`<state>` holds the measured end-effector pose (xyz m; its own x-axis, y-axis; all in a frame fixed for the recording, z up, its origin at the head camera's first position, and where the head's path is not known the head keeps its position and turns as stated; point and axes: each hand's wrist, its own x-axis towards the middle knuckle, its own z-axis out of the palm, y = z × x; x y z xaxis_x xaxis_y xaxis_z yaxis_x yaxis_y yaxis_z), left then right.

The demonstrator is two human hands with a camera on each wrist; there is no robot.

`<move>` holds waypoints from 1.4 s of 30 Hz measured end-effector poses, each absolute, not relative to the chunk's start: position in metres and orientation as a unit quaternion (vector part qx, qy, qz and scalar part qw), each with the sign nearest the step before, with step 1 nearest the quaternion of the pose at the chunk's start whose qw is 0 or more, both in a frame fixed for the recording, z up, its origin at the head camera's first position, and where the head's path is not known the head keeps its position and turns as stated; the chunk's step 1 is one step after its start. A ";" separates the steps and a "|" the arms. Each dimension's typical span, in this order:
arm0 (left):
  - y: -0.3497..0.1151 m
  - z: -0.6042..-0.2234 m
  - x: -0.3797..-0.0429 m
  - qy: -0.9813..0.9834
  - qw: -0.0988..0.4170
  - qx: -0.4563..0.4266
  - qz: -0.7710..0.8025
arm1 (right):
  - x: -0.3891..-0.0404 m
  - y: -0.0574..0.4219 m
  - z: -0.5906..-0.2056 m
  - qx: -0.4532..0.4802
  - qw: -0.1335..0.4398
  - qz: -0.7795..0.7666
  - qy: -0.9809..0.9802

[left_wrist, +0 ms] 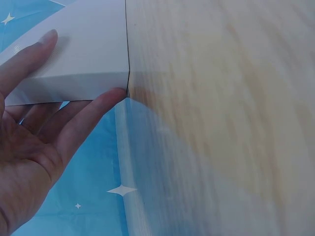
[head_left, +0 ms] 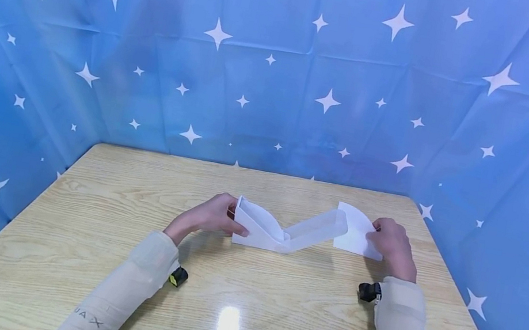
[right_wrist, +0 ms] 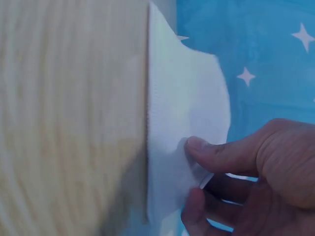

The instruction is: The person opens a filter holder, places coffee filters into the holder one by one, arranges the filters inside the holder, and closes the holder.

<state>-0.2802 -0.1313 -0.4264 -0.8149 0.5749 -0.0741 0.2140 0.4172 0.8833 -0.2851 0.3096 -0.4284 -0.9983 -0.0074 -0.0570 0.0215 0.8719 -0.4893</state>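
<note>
A small white box with a slanted, curved-sided opening [head_left: 256, 231] stands on the table, gripped at its left end by my left hand [head_left: 211, 213]. In the left wrist view, the thumb lies along one face of the box [left_wrist: 81, 51] and the other fingers are at the opposite side and lower edge. From the box's low right end a translucent strip [head_left: 316, 231] slants up to the right. Its upper end overlaps a white panel with a curved edge [head_left: 355, 235]. My right hand [head_left: 391, 246] pinches that panel [right_wrist: 182, 108] near its right edge between thumb and fingers.
The wood-grain table [head_left: 158, 299] reaches back to a blue curtain with white stars [head_left: 274, 108], which also hangs along both sides. Black wrist devices, such as the one at the right cuff [head_left: 369, 292], sit low beside the sleeves.
</note>
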 end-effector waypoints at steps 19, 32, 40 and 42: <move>-0.131 -0.426 -0.280 0.820 0.189 0.237 0.486 | -0.279 0.307 -0.389 -0.014 0.003 -0.266 0.964; -0.131 -0.427 -0.280 0.818 0.192 0.235 0.488 | -0.265 0.296 -0.361 -0.039 -0.061 -0.256 0.964; -0.131 -0.427 -0.280 0.819 0.189 0.238 0.487 | -0.260 0.289 -0.352 -0.033 -0.075 -0.262 0.962; -0.131 -0.427 -0.280 0.819 0.188 0.240 0.486 | -0.259 0.286 -0.351 -0.031 -0.074 -0.265 0.961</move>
